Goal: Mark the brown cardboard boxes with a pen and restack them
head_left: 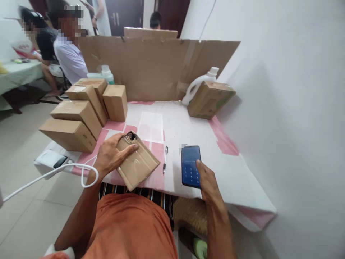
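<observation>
Nearest the camera we recorded the left hand (113, 154) lying palm down on a small taped parcel (137, 163), its fingers spread over the upper corner and gripping it against the table (242, 180); the parcel lay tilted, its lower corner reaching the near table edge. The right hand (208, 181) held a phone (190, 164) with a lit blue screen, thumb resting on its lower edge, the phone just above the tabletop. Between the two hands we noted a pen (165, 159) lying on the white and pink table covering, close to the parcel but not touching it. A white cable (54, 172) looped just left of the left wrist. Beyond the left hand stood a stack of closed cardboard boxes (81, 115), touching one another. Well beyond the right hand we saw a tilted carton (210, 99) leaning against a white jug (196, 86) near the wall. Behind these rose a cardboard screen (156, 68), with a green-capped bottle (107, 73) at its left end. Farthest left, seated people (70, 57) were visible at another table.
</observation>
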Available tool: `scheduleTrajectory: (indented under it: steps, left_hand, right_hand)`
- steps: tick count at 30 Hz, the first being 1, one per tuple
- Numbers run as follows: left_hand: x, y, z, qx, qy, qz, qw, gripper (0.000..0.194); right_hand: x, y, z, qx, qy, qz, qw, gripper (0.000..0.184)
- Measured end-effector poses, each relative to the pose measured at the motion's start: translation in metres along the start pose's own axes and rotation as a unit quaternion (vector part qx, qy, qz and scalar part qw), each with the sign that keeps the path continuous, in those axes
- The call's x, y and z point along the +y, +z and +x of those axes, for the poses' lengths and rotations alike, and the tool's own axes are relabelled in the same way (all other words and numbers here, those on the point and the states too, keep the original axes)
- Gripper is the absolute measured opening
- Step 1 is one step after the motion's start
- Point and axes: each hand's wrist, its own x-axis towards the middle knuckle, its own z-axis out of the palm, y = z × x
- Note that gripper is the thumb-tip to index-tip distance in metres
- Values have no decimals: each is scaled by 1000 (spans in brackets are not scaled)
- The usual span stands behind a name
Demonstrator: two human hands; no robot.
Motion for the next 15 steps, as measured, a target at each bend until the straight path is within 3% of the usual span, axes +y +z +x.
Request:
scheduleTrajectory:
  steps: [5,10,15]
  left_hand:
    - [-8,2,7,16,-2,-52,999,61]
    - [-16,2,8,16,-25,-152,988,65]
    - [-30,2,5,10,-29,-255,967,76]
  right_hand:
    - [54,-13,35,37,-12,-212,977,67]
    - [79,-24,46,62,-1,-341,938,55]
    - [93,-26,51,80,-40,-449,889,69]
